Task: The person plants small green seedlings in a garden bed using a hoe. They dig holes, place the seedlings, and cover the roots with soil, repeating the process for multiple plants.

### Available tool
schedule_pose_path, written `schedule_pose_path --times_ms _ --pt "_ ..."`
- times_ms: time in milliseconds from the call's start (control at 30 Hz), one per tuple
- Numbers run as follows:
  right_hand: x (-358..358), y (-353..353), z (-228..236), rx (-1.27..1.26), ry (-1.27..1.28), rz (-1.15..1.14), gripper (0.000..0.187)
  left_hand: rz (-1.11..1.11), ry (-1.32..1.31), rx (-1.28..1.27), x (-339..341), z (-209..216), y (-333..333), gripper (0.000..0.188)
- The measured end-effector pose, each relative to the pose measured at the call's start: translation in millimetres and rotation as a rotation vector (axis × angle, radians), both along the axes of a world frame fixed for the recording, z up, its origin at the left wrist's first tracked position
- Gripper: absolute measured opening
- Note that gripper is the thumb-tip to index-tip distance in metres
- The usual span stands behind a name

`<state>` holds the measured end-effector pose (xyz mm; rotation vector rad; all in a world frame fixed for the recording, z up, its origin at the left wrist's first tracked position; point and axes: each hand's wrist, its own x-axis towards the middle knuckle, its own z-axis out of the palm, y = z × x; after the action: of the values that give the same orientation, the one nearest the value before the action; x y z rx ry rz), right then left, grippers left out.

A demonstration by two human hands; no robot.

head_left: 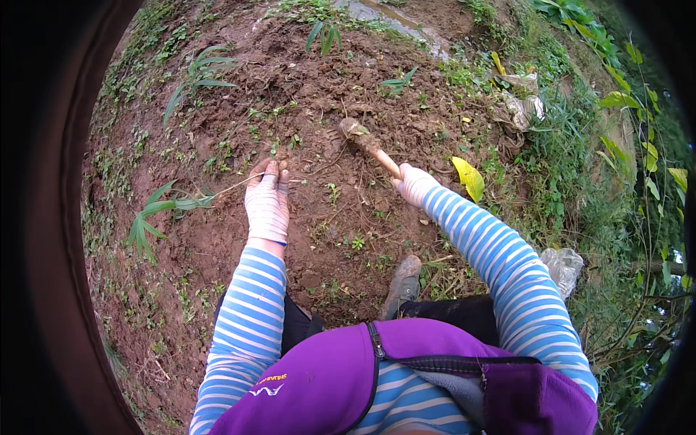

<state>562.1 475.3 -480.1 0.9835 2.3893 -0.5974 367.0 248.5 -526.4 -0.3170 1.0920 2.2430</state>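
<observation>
My left hand, in a pale pinkish wrap with soil-stained fingers, pinches the thin stem of a leafy seedling. Long green leaves spread out to the left of that hand, above the brown soil. In my right hand is the wooden handle of a short-handled hoe, the fingers closed round it. The hoe points up and left, its mud-caked head resting at the loose soil; the exact shape of the blade is hard to make out.
Other leafy seedlings stand farther off in the soil. A yellow leaf lies right of my right hand. Crumpled plastic and a clear plastic bag lie near the weedy right edge. My muddy shoe is below; a puddle lies far ahead.
</observation>
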Motion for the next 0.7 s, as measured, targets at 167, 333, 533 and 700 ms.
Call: schedule_pose_path --times_ms 167,333,533,700 --pt "40 0 -8 -0.074 0.163 -0.24 0.037 0.146 -0.075 0.01 -17 -9 -20 0.013" --pt "-13 28 143 -0.219 1.091 -0.213 0.045 0.166 -0.084 -0.016 -30 -15 -27 0.017" --pt "-46 14 206 -0.482 1.773 0.121 0.055 0.126 -0.09 0.099 -33 -12 -17 0.019" --pt "24 -104 -30 -0.76 0.413 -1.4 0.039 0.095 -0.105 0.0 -36 -19 -13 0.02"
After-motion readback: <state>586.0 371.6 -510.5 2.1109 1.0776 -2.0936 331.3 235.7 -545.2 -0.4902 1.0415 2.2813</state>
